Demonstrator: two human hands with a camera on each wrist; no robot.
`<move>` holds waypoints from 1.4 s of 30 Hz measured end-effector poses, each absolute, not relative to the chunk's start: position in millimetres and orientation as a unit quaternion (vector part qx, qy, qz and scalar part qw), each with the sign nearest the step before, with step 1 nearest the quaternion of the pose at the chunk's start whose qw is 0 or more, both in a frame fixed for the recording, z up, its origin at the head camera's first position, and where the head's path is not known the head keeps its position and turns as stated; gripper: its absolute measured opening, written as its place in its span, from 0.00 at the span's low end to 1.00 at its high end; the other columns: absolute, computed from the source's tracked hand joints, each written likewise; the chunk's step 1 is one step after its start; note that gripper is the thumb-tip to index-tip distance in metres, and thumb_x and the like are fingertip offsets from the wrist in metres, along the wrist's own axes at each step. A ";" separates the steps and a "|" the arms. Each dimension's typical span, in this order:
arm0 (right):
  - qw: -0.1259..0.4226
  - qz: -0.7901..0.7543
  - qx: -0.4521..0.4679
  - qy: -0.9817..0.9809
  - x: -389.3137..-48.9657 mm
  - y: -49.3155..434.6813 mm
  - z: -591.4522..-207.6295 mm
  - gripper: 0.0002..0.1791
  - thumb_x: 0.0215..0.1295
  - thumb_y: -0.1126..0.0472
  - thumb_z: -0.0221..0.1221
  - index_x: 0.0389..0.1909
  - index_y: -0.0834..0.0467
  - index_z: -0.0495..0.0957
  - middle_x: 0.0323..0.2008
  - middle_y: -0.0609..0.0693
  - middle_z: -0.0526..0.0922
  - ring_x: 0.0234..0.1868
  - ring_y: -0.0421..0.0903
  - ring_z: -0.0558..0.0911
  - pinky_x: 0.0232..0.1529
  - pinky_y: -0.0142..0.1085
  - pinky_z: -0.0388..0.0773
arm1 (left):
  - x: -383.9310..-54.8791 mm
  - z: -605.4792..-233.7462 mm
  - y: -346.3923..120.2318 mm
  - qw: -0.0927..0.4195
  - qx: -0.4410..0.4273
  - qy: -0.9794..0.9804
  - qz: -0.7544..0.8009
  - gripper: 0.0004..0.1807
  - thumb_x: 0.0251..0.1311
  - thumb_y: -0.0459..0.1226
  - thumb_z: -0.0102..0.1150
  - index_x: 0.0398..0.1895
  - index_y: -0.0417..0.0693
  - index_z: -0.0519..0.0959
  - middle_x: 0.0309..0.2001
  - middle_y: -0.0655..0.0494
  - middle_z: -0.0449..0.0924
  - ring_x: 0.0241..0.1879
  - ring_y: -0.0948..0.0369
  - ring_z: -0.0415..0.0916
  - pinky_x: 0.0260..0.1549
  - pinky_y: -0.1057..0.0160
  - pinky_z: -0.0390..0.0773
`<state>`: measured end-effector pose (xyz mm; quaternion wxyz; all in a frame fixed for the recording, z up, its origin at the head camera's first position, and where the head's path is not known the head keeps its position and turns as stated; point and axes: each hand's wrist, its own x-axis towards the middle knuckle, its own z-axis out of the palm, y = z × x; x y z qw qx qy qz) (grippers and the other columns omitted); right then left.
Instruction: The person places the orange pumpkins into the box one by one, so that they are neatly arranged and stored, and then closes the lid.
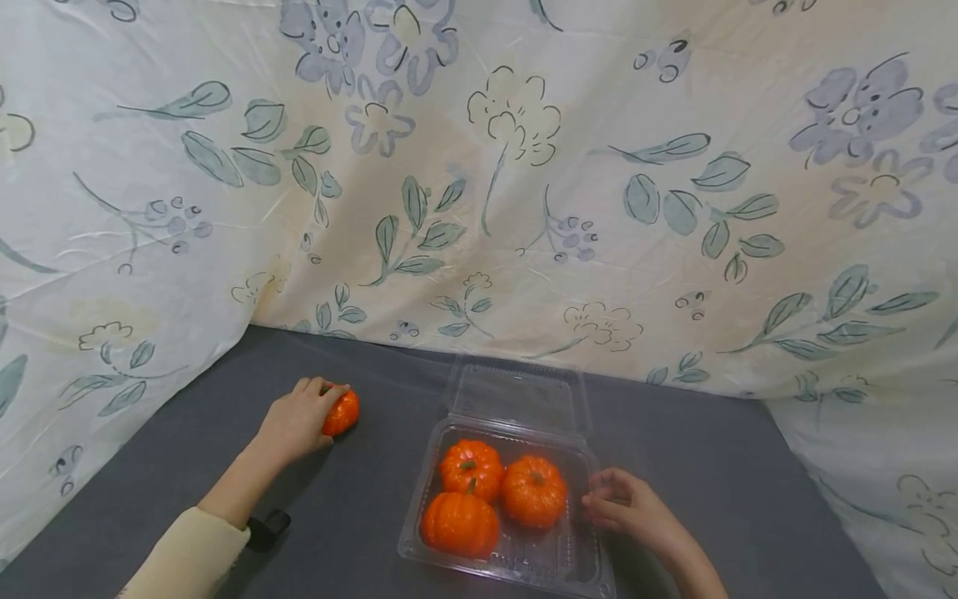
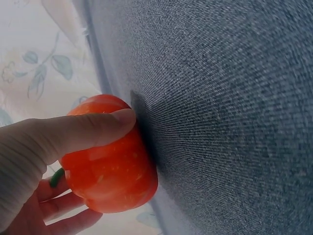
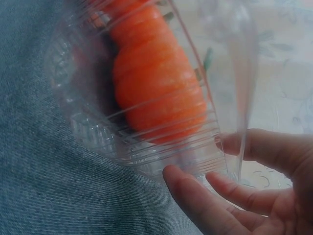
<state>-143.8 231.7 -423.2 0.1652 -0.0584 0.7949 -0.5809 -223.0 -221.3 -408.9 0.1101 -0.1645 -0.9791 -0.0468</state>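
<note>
On the left in the head view, my left hand [image 1: 295, 420] grips a small orange pumpkin [image 1: 343, 413]. The left wrist view shows the thumb lying across this pumpkin [image 2: 115, 171], other fingers behind by its green stem, and its base close against the grey cloth. My right hand [image 1: 632, 507] is at the right side of a clear plastic clamshell box [image 1: 512, 570], fingers loosely bent, fingertips [image 3: 176, 178] right at its ribbed wall. Inside the box sit three orange pumpkins: one at the back [image 1: 471, 466], one at right [image 1: 535, 492], one at front left [image 1: 460, 526].
The box's clear lid [image 1: 520, 395] is hinged back toward the rear. Grey cloth [image 1: 374, 499] covers the table. A flowered curtain [image 1: 479, 208] hangs along its back and sides. A black device [image 1: 268, 530] sits at my left wrist.
</note>
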 end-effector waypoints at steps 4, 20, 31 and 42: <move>0.166 -0.581 -0.058 0.795 -143.8 232.1 -423.7 0.26 0.60 0.63 0.59 0.49 0.79 0.62 0.37 0.60 0.80 0.39 0.54 0.82 0.39 0.41 0.80 | -223.2 -409.4 -220.6 0.109 -0.164 -0.979 -0.044 0.39 0.28 0.36 0.78 0.52 0.42 0.75 0.44 0.40 0.73 0.44 0.45 0.69 0.33 0.46 0.77; 0.164 -0.582 -0.066 0.794 -143.1 234.0 -423.5 0.25 0.61 0.64 0.58 0.48 0.80 0.61 0.37 0.60 0.80 0.38 0.54 0.82 0.38 0.42 0.80 | -224.1 -410.9 -221.2 0.107 -0.168 -0.979 -0.043 0.38 0.29 0.36 0.78 0.52 0.43 0.75 0.44 0.42 0.73 0.44 0.46 0.69 0.30 0.48 0.77; 0.162 -0.584 -0.061 0.793 -142.4 233.0 -424.9 0.24 0.61 0.66 0.57 0.48 0.80 0.61 0.36 0.59 0.80 0.37 0.54 0.82 0.38 0.41 0.80 | -221.8 -398.7 -224.0 0.062 -0.146 -0.984 -0.080 0.36 0.32 0.40 0.75 0.52 0.43 0.75 0.43 0.41 0.74 0.42 0.45 0.70 0.28 0.46 0.75; 0.157 -0.584 -0.063 0.794 -142.4 232.8 -425.2 0.24 0.61 0.66 0.57 0.48 0.80 0.61 0.36 0.58 0.80 0.37 0.53 0.82 0.38 0.41 0.80 | -211.7 -364.1 -221.4 -0.086 -0.203 -0.967 -0.131 0.35 0.32 0.42 0.73 0.51 0.46 0.75 0.40 0.50 0.74 0.34 0.55 0.69 0.29 0.54 0.71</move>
